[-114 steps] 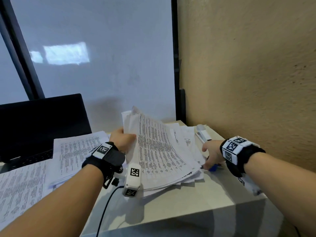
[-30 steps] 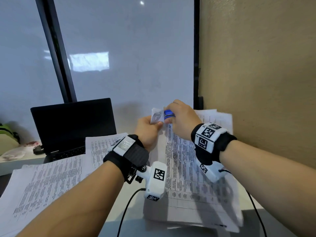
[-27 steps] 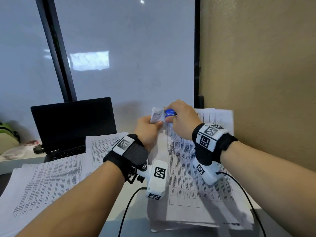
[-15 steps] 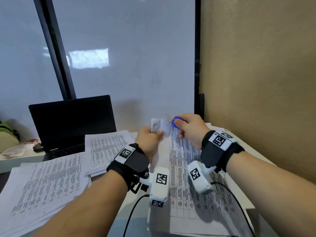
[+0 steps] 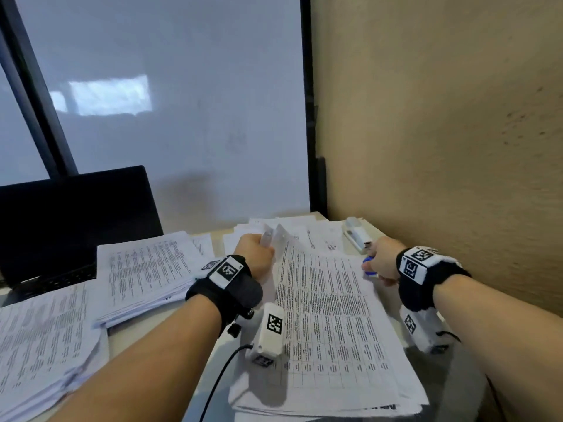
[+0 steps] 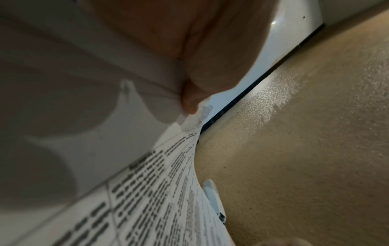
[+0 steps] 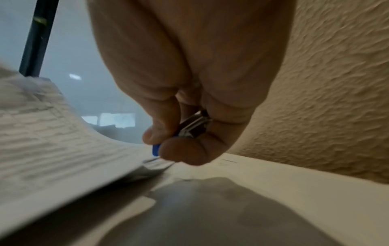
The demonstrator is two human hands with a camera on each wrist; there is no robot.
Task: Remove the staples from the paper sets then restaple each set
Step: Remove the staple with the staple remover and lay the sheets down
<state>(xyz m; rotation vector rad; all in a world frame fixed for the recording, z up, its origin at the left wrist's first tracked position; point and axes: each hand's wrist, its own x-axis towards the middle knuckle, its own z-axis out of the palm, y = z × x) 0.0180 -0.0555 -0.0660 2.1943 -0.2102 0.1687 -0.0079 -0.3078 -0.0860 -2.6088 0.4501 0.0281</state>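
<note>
A printed paper set (image 5: 329, 315) lies on the desk in front of me, its far left corner lifted. My left hand (image 5: 256, 254) pinches that corner (image 6: 195, 119); in the left wrist view the sheets there fan apart. My right hand (image 5: 382, 263) is off to the right of the set, low over the desk, gripping a blue staple remover (image 5: 369, 267) with metal jaws (image 7: 193, 128). A white stapler (image 5: 355, 236) lies by the wall, just beyond my right hand, also seen in the left wrist view (image 6: 214, 199).
More paper stacks lie to the left (image 5: 146, 269) and at the near left (image 5: 39, 345). A black laptop (image 5: 70, 220) stands behind them. The tan wall (image 5: 441, 147) closes the right side; a glass panel (image 5: 182, 117) is behind the desk (image 5: 451, 376).
My right hand has drawn the staple remover away from the held corner, right and down toward the desk near the stapler. My left hand has lowered the corner it pinches.
</note>
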